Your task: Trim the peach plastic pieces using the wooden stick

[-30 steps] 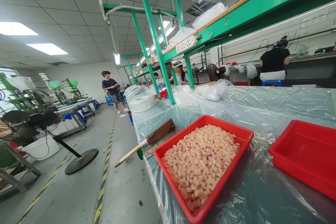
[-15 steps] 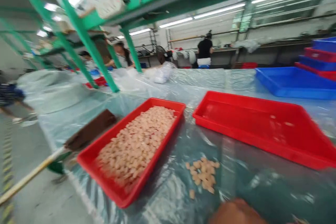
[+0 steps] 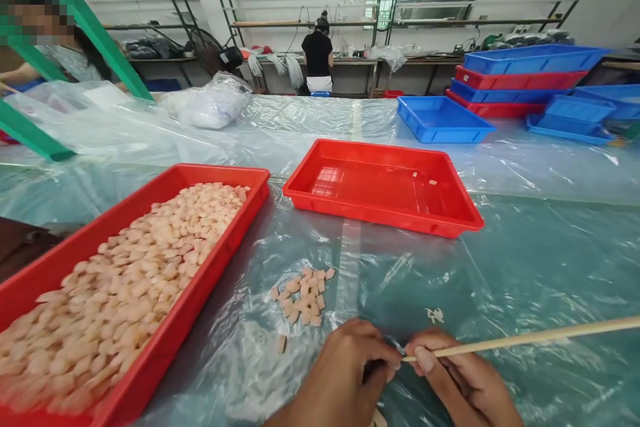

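Note:
My left hand (image 3: pixel 345 373) is at the bottom edge, fingers pinched together on something small I cannot make out. My right hand (image 3: pixel 460 373) touches it fingertip to fingertip and grips a thin wooden stick (image 3: pixel 540 335) that runs off to the right. Just beyond my hands lies a small pile of pale pink pieces (image 3: pixel 303 297) on the plastic sheet, with one stray piece (image 3: pixel 281 343) nearer me. A red tray (image 3: pixel 210 260) full of the same pieces stands at the left. A second red tray (image 3: pixel 380 213) holding a few pieces stands ahead.
Clear plastic sheeting (image 3: pixel 525 260) covers the table. Blue trays (image 3: pixel 440 119) and a blue-and-red stack (image 3: pixel 520 77) stand at the back right. A plastic bag (image 3: pixel 215 103) lies back left by green frame posts (image 3: pixel 100 40). One person (image 3: pixel 75 57) sits at far left, another (image 3: pixel 317 57) stands at the rear bench.
The view has swung right and down from the aisle to the table. Both my hands have come into view, pinched together with the stick in the right one.

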`<state>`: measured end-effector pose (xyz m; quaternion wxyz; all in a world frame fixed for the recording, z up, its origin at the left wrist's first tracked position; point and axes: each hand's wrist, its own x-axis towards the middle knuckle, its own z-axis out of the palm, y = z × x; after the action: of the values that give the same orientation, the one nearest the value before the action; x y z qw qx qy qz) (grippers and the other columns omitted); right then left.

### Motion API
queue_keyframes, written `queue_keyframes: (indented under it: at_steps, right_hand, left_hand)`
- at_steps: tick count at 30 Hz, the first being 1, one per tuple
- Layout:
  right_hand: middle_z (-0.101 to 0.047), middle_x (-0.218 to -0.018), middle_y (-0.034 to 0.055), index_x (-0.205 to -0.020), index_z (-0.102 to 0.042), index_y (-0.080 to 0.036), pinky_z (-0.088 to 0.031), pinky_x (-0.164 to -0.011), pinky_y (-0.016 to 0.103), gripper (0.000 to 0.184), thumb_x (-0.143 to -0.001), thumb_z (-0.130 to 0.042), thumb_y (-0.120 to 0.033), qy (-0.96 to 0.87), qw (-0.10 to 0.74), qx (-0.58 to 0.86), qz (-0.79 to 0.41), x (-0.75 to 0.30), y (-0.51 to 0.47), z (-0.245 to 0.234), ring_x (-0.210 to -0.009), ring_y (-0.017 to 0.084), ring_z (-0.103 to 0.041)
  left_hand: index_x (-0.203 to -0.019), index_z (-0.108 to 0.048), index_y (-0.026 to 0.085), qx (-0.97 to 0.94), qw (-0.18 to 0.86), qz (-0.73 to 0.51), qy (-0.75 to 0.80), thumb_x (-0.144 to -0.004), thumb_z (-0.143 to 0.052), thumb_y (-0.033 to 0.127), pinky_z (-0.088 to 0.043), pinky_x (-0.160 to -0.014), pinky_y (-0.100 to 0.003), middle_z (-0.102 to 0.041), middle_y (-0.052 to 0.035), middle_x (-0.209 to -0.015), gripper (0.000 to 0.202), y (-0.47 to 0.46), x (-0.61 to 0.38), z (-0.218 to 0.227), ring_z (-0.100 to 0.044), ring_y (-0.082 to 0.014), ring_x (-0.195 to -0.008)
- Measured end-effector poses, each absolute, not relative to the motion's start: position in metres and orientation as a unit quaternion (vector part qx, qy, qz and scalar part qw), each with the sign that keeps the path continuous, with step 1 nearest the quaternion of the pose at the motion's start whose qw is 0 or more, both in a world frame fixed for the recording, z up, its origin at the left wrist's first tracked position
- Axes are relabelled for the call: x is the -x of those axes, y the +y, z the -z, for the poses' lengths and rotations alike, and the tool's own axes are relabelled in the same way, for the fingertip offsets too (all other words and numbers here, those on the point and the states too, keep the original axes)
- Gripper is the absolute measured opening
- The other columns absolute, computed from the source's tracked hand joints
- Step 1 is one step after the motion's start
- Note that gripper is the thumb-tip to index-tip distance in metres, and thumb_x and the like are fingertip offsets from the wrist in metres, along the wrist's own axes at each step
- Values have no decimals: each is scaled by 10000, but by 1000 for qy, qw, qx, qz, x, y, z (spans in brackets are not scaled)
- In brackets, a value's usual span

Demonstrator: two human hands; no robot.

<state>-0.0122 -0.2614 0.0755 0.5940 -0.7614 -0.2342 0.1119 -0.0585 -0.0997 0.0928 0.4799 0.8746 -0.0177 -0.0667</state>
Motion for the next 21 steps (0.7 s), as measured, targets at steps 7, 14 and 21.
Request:
queue_keyframes:
  at_steps: [7, 14, 21]
  right_hand:
    - [-632, -741, 8, -774, -603, -220, -487, -682, 205, 193, -885, -449, -255, -302, 549, 771, -115, 13, -261, -77, -717, 142, -616]
    - [-632, -783, 2, -833, -618, -243, -490, -701, 222, 183, -885, -445, -212, -324, 546, 762, -129, 15, -263, -74, -761, 145, -616]
    - [-615, -807, -1, -856, -595, -245, -481, -699, 217, 183, -898, -422, -205, -337, 532, 765, -134, 14, -263, -71, -775, 135, -606]
  left_hand:
    - [-776, -691, 205, -877, 470, 96, 38, -696, -542, 27, -363, -621, -195, -610, 9, -743, 245, -100, 58, -99, -496, -109, -656]
    - [-734, -700, 195, -879, 458, 113, 73, -663, -552, 31, -332, -569, -194, -588, 10, -685, 233, -101, 55, -102, -494, -109, -631]
    - [-716, -694, 190, -880, 459, 103, 64, -671, -559, 31, -344, -582, -191, -592, 6, -687, 213, -102, 56, -101, -491, -109, -633]
